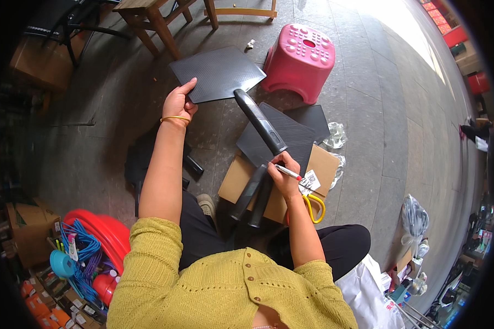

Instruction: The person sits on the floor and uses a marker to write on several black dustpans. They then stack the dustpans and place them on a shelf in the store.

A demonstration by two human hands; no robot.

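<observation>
My left hand (179, 103) pinches the near-left edge of a wide, flat, textured black blade (220, 72), part of a cleaver-shaped tool. Its ridged black handle (261, 121) slants down towards my right hand (286, 172). In that hand is a white marker pen (286, 170) with a red end, my fingers at the tip of the handle. Below lies another black blade (282, 133), on a cardboard box (325, 166), with two black handles (249, 193) pointing back towards me. Scissors with yellow grips (316, 207) lie beside my right forearm, partly hidden by it.
A pink plastic stool (300, 61) stands ahead, near a wooden stool (152, 20). More black tools (193, 164) lie beyond my left forearm. Crumpled clear plastic (335, 135) is right of the box. Red basins (103, 230) and goods crowd the left; a white bag (368, 292) sits at right.
</observation>
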